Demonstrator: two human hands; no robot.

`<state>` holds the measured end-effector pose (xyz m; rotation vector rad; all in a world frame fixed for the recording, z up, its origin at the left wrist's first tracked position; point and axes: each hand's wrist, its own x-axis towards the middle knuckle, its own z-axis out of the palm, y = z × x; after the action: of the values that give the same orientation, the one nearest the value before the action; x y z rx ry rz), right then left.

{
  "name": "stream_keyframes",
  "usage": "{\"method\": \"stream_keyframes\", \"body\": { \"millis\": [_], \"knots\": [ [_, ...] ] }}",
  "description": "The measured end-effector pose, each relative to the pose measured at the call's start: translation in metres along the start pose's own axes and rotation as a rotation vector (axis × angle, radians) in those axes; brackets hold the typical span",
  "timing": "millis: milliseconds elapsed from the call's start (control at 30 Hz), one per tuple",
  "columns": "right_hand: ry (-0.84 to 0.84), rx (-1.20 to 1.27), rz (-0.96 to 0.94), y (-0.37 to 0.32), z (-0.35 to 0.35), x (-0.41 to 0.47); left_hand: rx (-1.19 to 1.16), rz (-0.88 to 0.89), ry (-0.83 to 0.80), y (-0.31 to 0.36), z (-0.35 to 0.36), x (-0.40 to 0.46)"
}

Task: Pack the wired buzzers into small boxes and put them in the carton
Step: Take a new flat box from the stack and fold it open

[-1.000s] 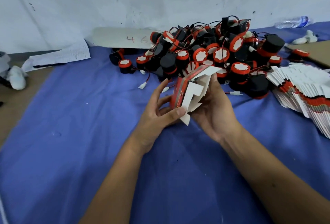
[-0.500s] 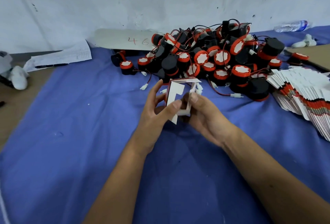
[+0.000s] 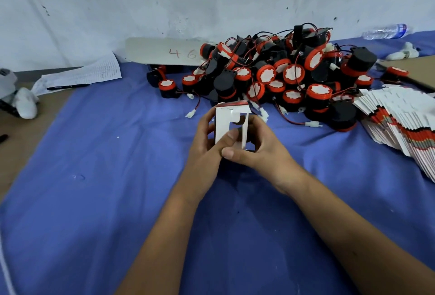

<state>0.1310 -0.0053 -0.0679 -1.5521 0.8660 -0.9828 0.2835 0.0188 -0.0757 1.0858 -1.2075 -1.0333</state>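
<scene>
While both hands curl around it, the left hand (image 3: 204, 146) and right hand (image 3: 256, 146) hold a small white box (image 3: 224, 125) upright over the blue cloth (image 3: 106, 177), near the buzzer pile (image 3: 282, 76).

Two bare hands, left hand (image 3: 207, 146) and right hand (image 3: 256, 149), holding a small white cardboard box (image 3: 229, 125), big pile of black and red round buzzers (image 3: 277, 76) behind, blue cloth (image 3: 106, 189) underneath

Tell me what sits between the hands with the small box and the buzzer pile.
Nothing visible blocks it. Both hands, left and right, hold the small box just in front of the buzzer pile; only loose connector leads lie on the blue cloth between.
</scene>
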Motion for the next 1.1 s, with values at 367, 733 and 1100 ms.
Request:
{"method": "stream_keyframes", "body": {
  "millis": [367, 733, 1100],
  "knots": [
    [-0.208, 0.190, -0.053, -0.003, -0.007, 0.001, 0.207, 0.164, 0.038, -0.006, -0.007, 0.000],
    [-0.134, -0.058, -0.084, -0.002, -0.008, 0.000, 0.390, 0.338, 0.128, -0.001, -0.015, 0.002],
    [0.101, 0.058, -0.094, 0.000, 0.001, 0.002, 0.498, 0.355, 0.305, 0.004, -0.008, 0.002]
  ]
}}
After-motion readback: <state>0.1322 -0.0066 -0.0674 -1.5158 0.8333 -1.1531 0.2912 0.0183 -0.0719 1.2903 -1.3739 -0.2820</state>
